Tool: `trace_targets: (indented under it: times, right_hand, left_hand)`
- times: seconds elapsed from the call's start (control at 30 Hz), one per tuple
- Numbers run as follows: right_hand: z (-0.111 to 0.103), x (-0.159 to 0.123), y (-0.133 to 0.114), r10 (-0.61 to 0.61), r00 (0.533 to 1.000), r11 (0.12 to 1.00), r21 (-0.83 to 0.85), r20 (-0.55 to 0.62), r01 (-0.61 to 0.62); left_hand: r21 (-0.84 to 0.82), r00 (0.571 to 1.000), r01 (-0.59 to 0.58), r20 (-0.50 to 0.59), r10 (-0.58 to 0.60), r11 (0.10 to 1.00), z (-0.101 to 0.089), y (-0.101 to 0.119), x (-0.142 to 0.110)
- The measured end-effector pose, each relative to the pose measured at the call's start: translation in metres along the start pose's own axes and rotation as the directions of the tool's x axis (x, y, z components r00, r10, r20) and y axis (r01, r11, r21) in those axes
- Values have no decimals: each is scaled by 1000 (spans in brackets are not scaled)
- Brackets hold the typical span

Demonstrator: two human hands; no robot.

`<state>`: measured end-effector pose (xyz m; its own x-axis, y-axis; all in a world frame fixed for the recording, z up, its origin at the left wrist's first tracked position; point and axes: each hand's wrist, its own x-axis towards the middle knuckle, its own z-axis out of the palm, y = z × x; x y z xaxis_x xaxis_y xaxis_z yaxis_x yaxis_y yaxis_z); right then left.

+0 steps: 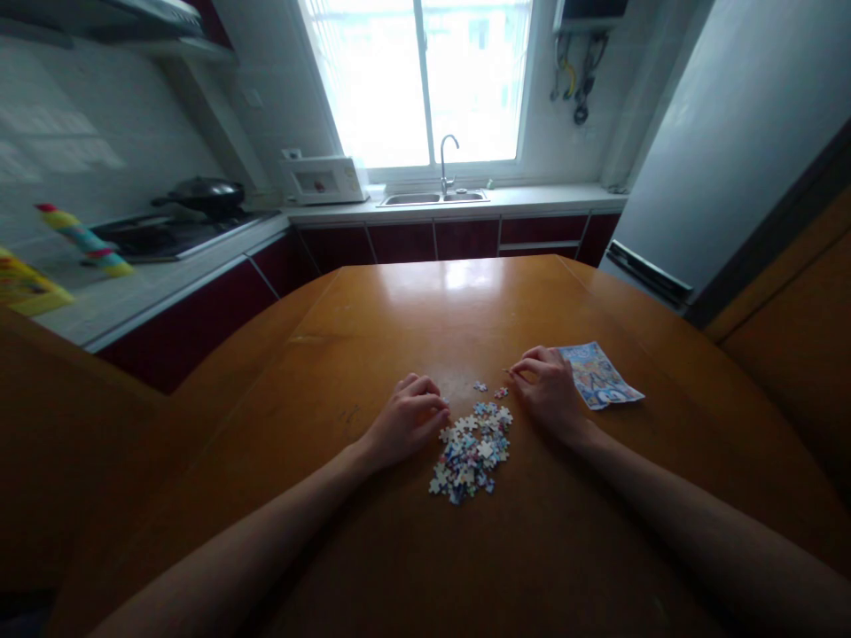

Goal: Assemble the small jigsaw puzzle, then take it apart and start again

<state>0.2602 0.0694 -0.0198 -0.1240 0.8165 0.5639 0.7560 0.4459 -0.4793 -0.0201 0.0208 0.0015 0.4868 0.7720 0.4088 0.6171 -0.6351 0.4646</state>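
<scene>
A loose pile of jigsaw puzzle pieces point(469, 456) lies on the wooden table, some showing pale backs and others coloured print. My left hand point(407, 421) rests at the pile's left edge with its fingers curled together. A small pale bit, apparently a puzzle piece point(445, 401), shows at its fingertips. To the right and beyond the pile, my right hand point(546, 390) pinches a puzzle piece point(507, 370) seen edge-on between thumb and fingers. Two single pieces, one bluish point(480, 386) and one reddish point(501, 392), lie between the hands.
A creased printed picture sheet point(602, 376) lies just right of my right hand. The brown table point(425, 310) has rounded far corners. Beyond it are a counter with a sink point(432, 199), a microwave point(325, 180), a stove with a pan point(206, 193), and a fridge point(718, 142) at right.
</scene>
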Motion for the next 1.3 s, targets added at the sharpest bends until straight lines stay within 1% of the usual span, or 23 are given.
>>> trace_targets:
  times: [0.07, 0.17, 0.23, 0.33, 0.37, 0.43, 0.53, 0.63, 0.7, 0.77, 0.8, 0.83, 0.87, 0.97, 1.03, 1.1, 1.17, 1.23, 1.3]
  right_hand:
    - [-1, 1, 2, -1, 999, 1000, -17, 52, 2]
    - [-1, 2, 4, 7, 989, 1000, 6, 145, -8]
    - [0, 2, 4, 14, 990, 999, 35, 139, -19]
    - [0, 1, 1, 7, 997, 996, 93, 74, -14]
    - [0, 0, -1, -7, 998, 993, 116, 62, 0]
    - [0, -3, -6, -69, 995, 985, 161, 76, 56]
    - [1, -11, -19, -197, 970, 965, 205, 145, 165]
    - [2, -18, -32, -306, 925, 940, 226, 227, 255]
    - [3, -20, -38, -352, 890, 928, 236, 291, 290]
    - [3, -20, -41, -365, 867, 924, 242, 340, 294]
    - [3, -20, -42, -363, 861, 925, 247, 356, 288]
    - [4, -20, -42, -358, 860, 927, 253, 363, 278]
    - [4, -20, -43, -352, 862, 927, 261, 364, 269]
    - [4, -19, -43, -345, 878, 923, 288, 333, 254]
    - [5, -18, -42, -323, 901, 924, 302, 289, 235]
    - [6, -17, -41, -256, 938, 934, 310, 233, 178]
    - [8, -14, -37, -161, 973, 945, 310, 168, 103]
    - [10, -11, -33, -71, 992, 951, 306, 106, 35]
    - [12, -9, -27, 3, 998, 954, 300, 62, -22]
  left_hand:
    - [-3, 1000, 3, 14, -3, 1000, -1, 1, 0]
    - [-20, 1000, 19, 24, -19, 1000, -2, 3, 1]
    - [-26, 999, 22, 49, -21, 999, -4, 4, 0]
    - [1, 991, -4, 131, 4, 1000, -5, 5, -1]
    - [16, 988, -12, 151, 9, 1000, -5, 5, -1]
    - [34, 987, -13, 163, 7, 999, -5, 3, -1]
    - [37, 988, -2, 152, -4, 999, -2, 0, -1]
    - [25, 991, 0, 133, -3, 1000, 1, -3, 0]
    - [8, 998, 9, 68, -10, 1000, 2, -5, 0]
    - [-2, 1000, 16, -16, -16, 1000, 2, -6, -1]
    - [-1, 999, 17, -42, -17, 1000, 2, -6, -2]
    - [1, 999, 13, -45, -13, 1000, 2, -6, -2]
    - [5, 1000, 4, -26, -4, 1000, 1, -5, -2]
    - [18, 997, -35, 74, 33, 999, -2, -2, -3]
    - [22, 993, -48, 104, 46, 999, -3, 0, -3]
    - [17, 997, -35, 75, 33, 999, -2, 0, -3]
    - [8, 1000, -15, 22, 15, 1000, 0, -2, -3]
    - [14, 1000, -5, 10, 5, 1000, 2, -3, -2]
    - [28, 1000, -4, 30, 3, 1000, 3, -4, -2]
